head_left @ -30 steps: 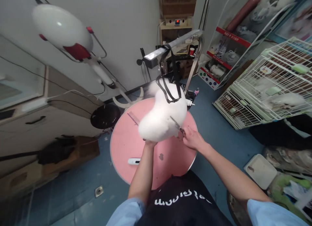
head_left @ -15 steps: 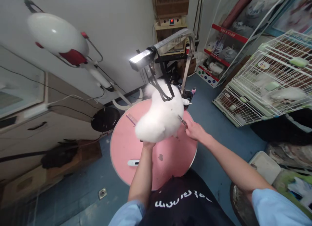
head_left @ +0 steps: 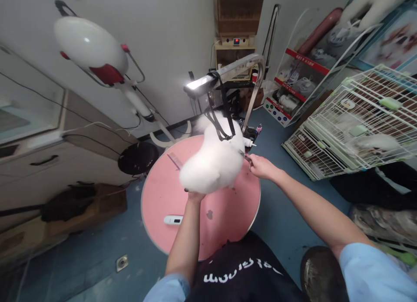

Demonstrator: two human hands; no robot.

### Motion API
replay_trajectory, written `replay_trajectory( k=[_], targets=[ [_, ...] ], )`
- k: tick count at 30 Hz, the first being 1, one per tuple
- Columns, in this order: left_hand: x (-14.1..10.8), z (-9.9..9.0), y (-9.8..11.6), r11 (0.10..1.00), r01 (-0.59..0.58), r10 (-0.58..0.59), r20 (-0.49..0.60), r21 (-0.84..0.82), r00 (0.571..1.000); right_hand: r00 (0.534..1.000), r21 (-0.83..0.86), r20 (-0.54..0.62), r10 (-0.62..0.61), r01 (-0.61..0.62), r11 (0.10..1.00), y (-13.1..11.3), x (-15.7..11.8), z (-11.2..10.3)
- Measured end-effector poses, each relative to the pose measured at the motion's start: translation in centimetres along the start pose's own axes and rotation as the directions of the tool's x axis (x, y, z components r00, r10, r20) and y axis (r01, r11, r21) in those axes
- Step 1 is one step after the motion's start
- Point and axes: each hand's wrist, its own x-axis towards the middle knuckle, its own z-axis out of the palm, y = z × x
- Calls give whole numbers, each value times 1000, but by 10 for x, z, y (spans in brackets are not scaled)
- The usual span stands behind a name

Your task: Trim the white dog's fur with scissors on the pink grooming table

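Observation:
A fluffy white dog [head_left: 211, 159] stands on a round pink grooming table [head_left: 156, 193], with a black strap loop [head_left: 228, 136] around it from the overhead arm. My left hand [head_left: 196, 197] holds the dog from below, under the rounded head end near a dark nose; most of its fingers are hidden by fur. In my right hand [head_left: 260, 166] is a pair of scissors [head_left: 245, 156], its blades against the fur on the dog's right-hand side. A purple-edged comb [head_left: 174, 160] and a white clipper-like device with a dark display [head_left: 173, 220] lie on the table.
A metal arm [head_left: 241, 64] with a lit lamp [head_left: 198, 82] rises over the table. At left stand a white and red dryer [head_left: 91, 46] and a black round stool [head_left: 138, 158]. White wire cages [head_left: 352, 119] holding a white animal are at right, near a shelf rack [head_left: 302, 61].
The view has shifted a little. The scissors have moved slightly up along the dog's side and their blades look closer together. My left hand stays under the head.

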Motion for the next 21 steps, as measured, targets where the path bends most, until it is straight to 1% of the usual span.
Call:
replay_trajectory(
  k=[4,9,13,17,21],
  targets=[
    [10,-16,-6,997,-76,75,-9,-24,997,1000,-6,0,-30,30,1000,2,3,-8],
    [21,-37,-16,993,-113,112,-28,-30,993,1000,-67,23,-16,17,998,8,11,-17],
    [29,-52,-23,992,-120,119,-39,-28,992,999,-91,41,-17,21,996,9,17,-29],
    [36,-64,-28,993,-112,111,-31,-31,993,997,-149,72,13,-2,989,7,21,-39],
    [46,-76,-33,993,-105,104,-4,-54,995,997,-119,72,4,4,993,7,23,-45]
  ],
)
